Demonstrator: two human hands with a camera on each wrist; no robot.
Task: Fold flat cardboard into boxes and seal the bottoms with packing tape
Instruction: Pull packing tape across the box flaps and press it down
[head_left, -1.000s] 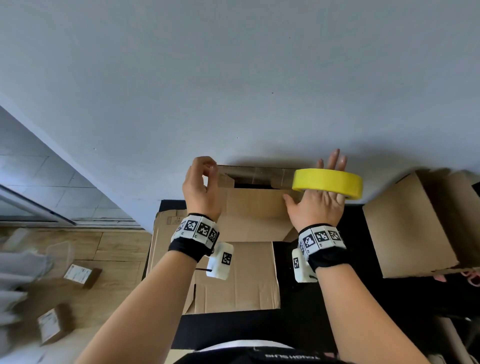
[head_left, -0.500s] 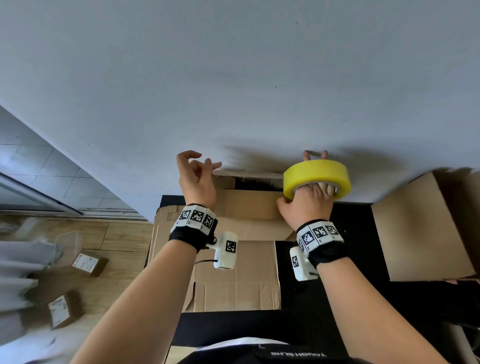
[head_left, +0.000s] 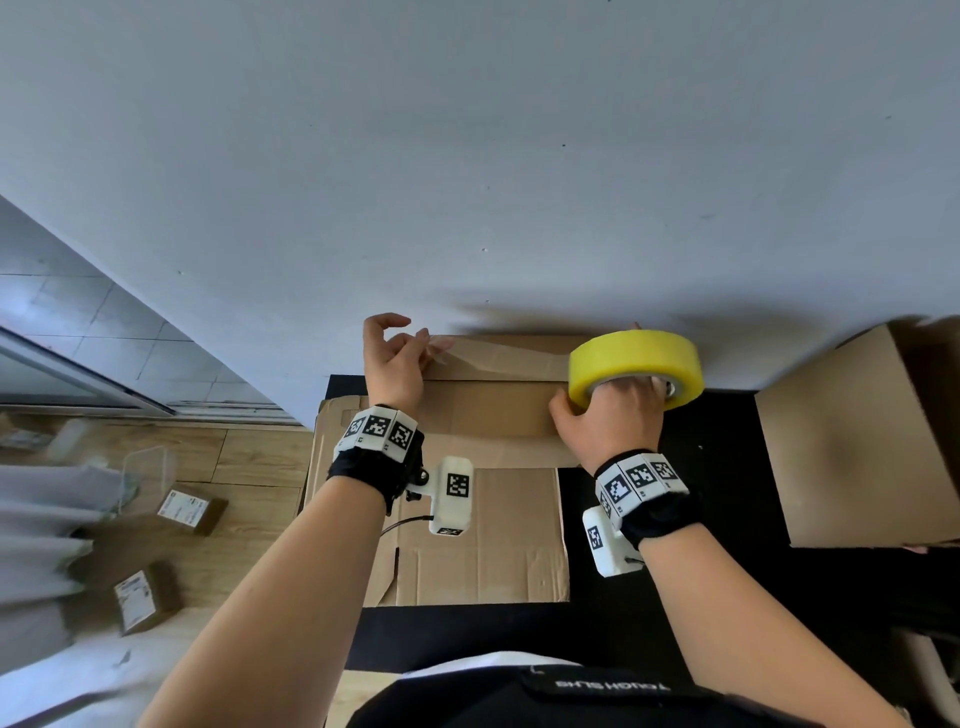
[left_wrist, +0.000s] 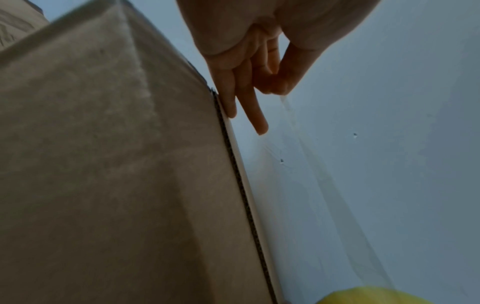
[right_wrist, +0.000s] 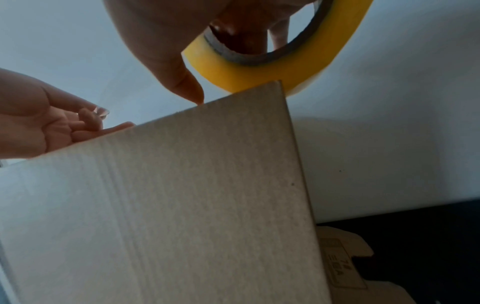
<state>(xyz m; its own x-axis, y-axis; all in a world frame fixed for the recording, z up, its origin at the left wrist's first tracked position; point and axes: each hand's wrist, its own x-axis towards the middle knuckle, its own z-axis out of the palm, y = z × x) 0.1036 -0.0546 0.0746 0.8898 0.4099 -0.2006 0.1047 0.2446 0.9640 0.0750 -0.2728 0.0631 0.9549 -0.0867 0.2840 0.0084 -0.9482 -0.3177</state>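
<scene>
With the right hand (head_left: 613, 421), grips the yellow tape roll (head_left: 636, 366) through its core, fingers curled inside the ring and thumb resting near the top edge of the box (head_left: 488, 415); with the left hand (head_left: 392, 364), pinches the free end of the clear tape strip (head_left: 498, 358) between thumb and forefinger, the other fingers loose and extended beside the cardboard edge. Stands the box upright on the black tabletop (head_left: 727, 467) against the wall, over a flat cardboard sheet (head_left: 483, 540), with the strip stretched just above its upper face, not yet pressed down as far as can be told. Probably light and fairly stiff, that box, but hollow: likely to slide or rack under a hard push, so best braced at corners and folded edges rather than mid-panel. Rigid and easy to steer from the core, the roll, with some drag on unwinding. Thin, limp and sticky, the strip: apt to twist or cling to itself if slackened, so best kept taut and held only at the very tip.
</scene>
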